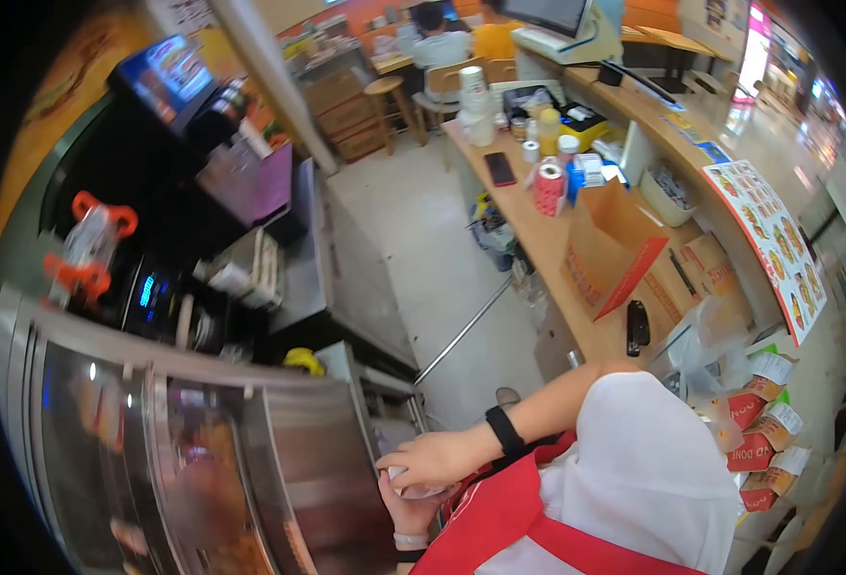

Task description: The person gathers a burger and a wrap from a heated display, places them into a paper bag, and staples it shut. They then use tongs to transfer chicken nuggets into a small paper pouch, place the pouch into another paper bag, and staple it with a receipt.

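My right hand (439, 457), with a black band at its wrist, reaches in from the right and curls over my left hand (409, 513). The left comes up from below, wearing a pale bracelet and a dark band. Both are closed together around a small whitish thing (399, 476), mostly covered by the fingers; its kind cannot be made out. The hands are in front of my red apron (499, 508), close to the steel-framed glass cabinet (317, 470) on the left.
Along the wooden counter (576, 316) stand a brown paper bag (610, 254), a phone (500, 169), stacked cups (475, 105) and a black stapler-like object (638, 328). Packed red-and-brown boxes (753, 450) are at right. A metal pole (466, 331) slants across the aisle floor (375, 230).
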`<control>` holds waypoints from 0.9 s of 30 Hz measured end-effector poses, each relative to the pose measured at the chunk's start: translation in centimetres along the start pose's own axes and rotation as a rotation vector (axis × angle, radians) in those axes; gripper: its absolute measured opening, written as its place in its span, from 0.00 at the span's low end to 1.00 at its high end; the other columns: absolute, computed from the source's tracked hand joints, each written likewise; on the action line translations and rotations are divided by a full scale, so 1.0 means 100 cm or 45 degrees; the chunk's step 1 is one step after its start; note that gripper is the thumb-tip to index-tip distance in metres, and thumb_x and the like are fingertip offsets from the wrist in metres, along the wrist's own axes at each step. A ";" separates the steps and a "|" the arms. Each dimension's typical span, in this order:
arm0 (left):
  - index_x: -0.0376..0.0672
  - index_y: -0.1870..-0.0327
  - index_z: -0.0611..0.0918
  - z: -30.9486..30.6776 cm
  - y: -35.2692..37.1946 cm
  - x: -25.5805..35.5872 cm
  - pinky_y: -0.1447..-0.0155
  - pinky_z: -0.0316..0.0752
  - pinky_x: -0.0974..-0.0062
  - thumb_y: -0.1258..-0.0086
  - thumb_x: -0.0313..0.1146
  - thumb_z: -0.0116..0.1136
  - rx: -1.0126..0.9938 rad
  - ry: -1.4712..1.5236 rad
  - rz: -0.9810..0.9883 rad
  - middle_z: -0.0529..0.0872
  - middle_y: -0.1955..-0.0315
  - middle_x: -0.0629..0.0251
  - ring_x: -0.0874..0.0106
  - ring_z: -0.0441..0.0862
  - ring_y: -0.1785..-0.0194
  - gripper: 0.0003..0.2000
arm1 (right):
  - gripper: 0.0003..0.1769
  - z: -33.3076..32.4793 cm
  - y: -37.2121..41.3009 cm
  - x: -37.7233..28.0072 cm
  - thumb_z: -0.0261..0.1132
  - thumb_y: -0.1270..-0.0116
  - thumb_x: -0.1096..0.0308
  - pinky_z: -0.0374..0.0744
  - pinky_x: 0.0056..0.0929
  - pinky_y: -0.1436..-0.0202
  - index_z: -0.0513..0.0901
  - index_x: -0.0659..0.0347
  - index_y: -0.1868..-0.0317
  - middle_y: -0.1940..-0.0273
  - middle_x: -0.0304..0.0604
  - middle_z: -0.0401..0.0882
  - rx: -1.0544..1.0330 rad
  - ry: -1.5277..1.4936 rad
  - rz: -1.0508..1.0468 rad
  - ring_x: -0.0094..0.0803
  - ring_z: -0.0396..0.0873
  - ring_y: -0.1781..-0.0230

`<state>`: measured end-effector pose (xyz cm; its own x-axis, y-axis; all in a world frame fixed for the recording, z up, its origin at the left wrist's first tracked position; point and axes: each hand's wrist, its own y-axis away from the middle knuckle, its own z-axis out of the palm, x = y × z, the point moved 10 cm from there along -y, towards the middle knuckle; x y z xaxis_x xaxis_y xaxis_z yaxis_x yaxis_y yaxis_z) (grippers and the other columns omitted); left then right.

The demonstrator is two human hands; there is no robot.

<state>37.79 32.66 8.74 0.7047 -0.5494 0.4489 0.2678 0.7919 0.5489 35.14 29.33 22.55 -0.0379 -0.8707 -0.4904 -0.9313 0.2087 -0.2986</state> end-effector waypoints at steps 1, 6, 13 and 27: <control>0.54 0.44 0.68 0.031 -0.018 0.006 0.47 0.65 0.52 0.38 0.62 0.34 -0.038 -0.089 -0.093 0.72 0.47 0.66 0.62 0.69 0.45 0.28 | 0.19 -0.012 0.015 0.018 0.62 0.51 0.67 0.76 0.35 0.60 0.74 0.52 0.55 0.41 0.48 0.62 0.019 0.015 0.041 0.42 0.72 0.53; 0.51 0.46 0.72 0.119 -0.142 0.006 0.45 0.67 0.64 0.35 0.61 0.29 -0.230 -0.272 -0.294 0.75 0.50 0.68 0.68 0.72 0.46 0.28 | 0.10 -0.127 0.108 0.090 0.61 0.53 0.71 0.77 0.32 0.67 0.74 0.58 0.66 0.54 0.38 0.74 0.483 0.266 0.360 0.36 0.74 0.61; 0.37 0.54 0.75 0.287 -0.234 -0.015 0.46 0.67 0.70 0.29 0.52 0.30 -0.703 -0.960 -0.232 0.80 0.58 0.61 0.69 0.76 0.53 0.27 | 0.08 -0.241 0.241 0.069 0.60 0.58 0.77 0.75 0.27 0.71 0.76 0.61 0.73 0.63 0.38 0.77 0.986 0.539 0.827 0.34 0.74 0.71; 0.43 0.65 0.78 0.481 -0.219 -0.059 0.39 0.61 0.62 0.54 0.28 0.57 -2.886 -1.917 1.419 0.76 0.57 0.68 0.61 0.66 0.43 0.12 | 0.08 -0.231 0.415 0.001 0.57 0.41 0.70 0.76 0.23 0.63 0.76 0.66 0.63 0.66 0.41 0.80 3.043 -0.083 1.478 0.25 0.78 0.68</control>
<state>-3.89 5.74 27.99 0.6809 0.6977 0.2227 0.7275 -0.6093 -0.3154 -11.87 27.59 29.06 0.0978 -0.1877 -0.9773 0.9768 0.2061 0.0582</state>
